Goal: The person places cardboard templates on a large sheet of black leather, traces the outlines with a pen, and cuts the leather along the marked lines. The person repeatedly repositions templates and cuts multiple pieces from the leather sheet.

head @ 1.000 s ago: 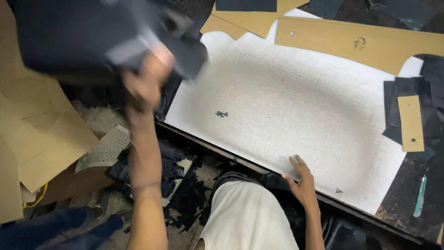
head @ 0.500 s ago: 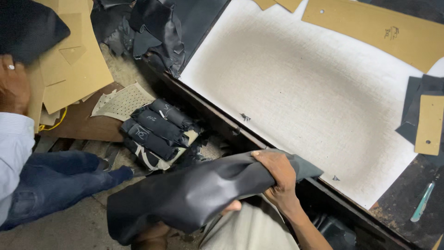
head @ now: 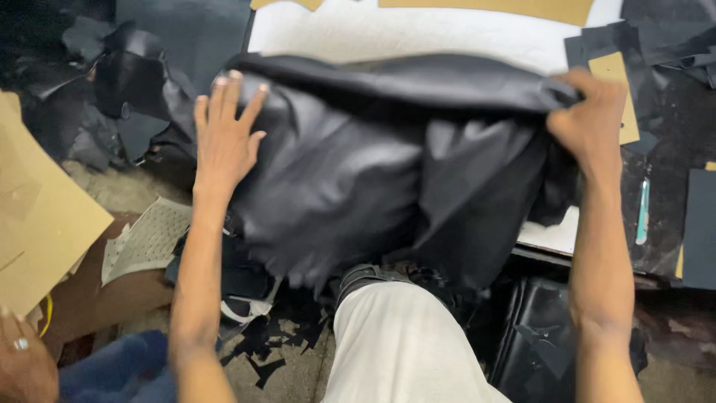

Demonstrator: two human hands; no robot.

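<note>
While half a second ago the large black leather hide (head: 350, 172) hung bunched below the tabletop edge in the right hand alone, it is now lifted and spread across the white cutting board (head: 418, 33), covering most of it and draping over the near edge toward the lap. Left hand (head: 224, 130) lies flat, fingers splayed, pressing the hide's left part; not gripping. Right hand (head: 593, 119) is clenched on the hide's upper right edge, pinching a fold. Tan cardboard pattern piece (head: 619, 89) sits just beside the right hand on the tabletop. Teal-handled tool (head: 643, 213) lies right of the right forearm. Another person's hand (head: 22, 366) shows bottom left, lower than before.
</note>
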